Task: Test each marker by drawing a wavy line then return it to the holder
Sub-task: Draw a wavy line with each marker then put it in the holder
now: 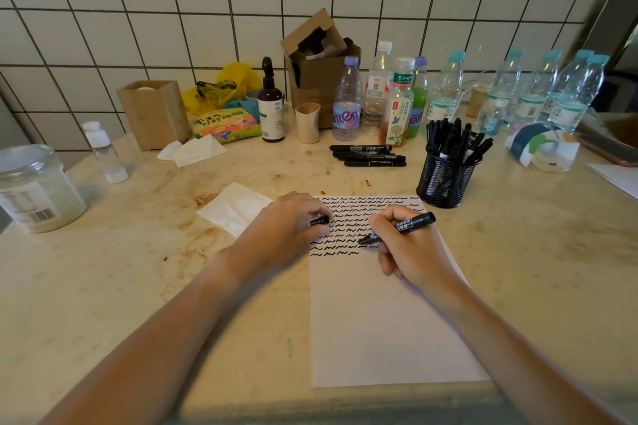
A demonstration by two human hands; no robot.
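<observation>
Your forearms reach in from the bottom edge over the white paper [386, 321], which lies flat on the stained countertop [138, 286]. Your right hand [411, 248] grips an uncapped black marker [400, 228], tip down on the paper at the end of the rows of wavy lines [348, 224]. Your left hand [286, 231] rests on the sheet's left edge, pinching the marker's cap [319, 220]. Beyond the paper's far right corner stands the mesh holder [445, 179], full of markers; four more markers [369, 155] lie just left of it.
</observation>
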